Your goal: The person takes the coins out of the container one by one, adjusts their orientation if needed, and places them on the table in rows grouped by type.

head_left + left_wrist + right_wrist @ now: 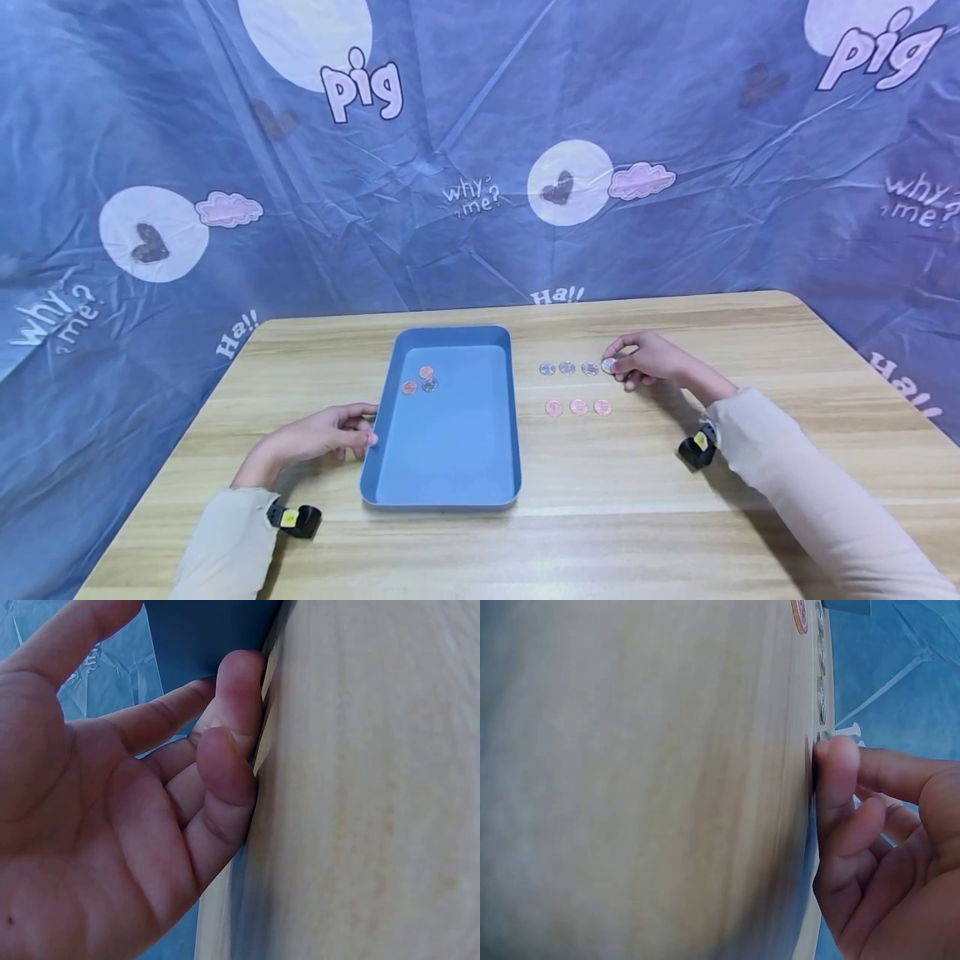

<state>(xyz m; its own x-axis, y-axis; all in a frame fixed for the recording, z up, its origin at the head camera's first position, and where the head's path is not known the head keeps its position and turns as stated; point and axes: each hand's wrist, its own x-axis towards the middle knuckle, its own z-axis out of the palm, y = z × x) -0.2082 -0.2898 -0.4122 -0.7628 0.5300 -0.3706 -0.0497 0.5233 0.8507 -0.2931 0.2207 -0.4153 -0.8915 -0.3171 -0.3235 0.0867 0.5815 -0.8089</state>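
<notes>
My right hand (647, 360) has thumb and index finger on a silver coin (608, 365), pinching it close over the table at the right end of a row. Three more silver coins (567, 367) lie in line to its left. Below them runs a row of three copper coins (578, 407). At the tray's left side, my left hand (322, 433) touches the outer wall of the blue tray (517, 433) with its fingertips. Inside that tray, near its upper left, two copper coins (409, 387) lie beside a dark silver coin (429, 385).
The wood-grain table (630, 500) ends at a far edge in front of a blue printed cloth (450, 125). Black wrist cameras (697, 448) hang beside both sleeves, low over the tabletop.
</notes>
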